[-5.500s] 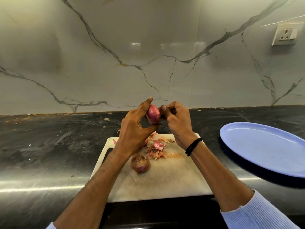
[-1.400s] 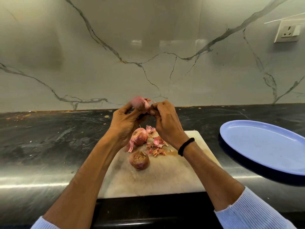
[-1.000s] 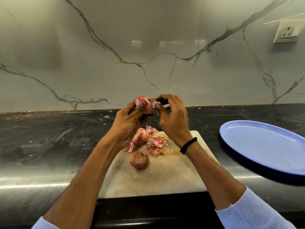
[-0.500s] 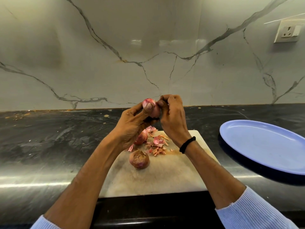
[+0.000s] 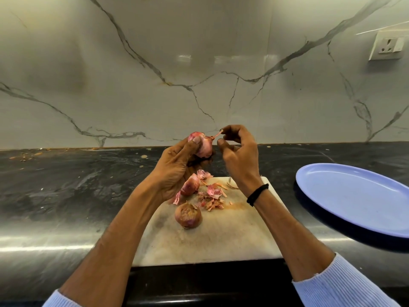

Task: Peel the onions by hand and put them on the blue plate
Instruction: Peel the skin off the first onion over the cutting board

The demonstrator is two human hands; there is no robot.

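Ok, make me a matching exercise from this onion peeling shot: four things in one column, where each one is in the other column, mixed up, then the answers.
Things
1. held onion
2. skin strip
3. onion nearest the person
4. blue plate

Places
A. lying on the cutting board, no hand on it
B. on the counter to the right of the board, nothing on it
C. gripped in the left hand, above the board
D. stretched from the held onion's tip to a fingertip of the right hand

Pairs: 1-C, 2-D, 3-A, 4-B
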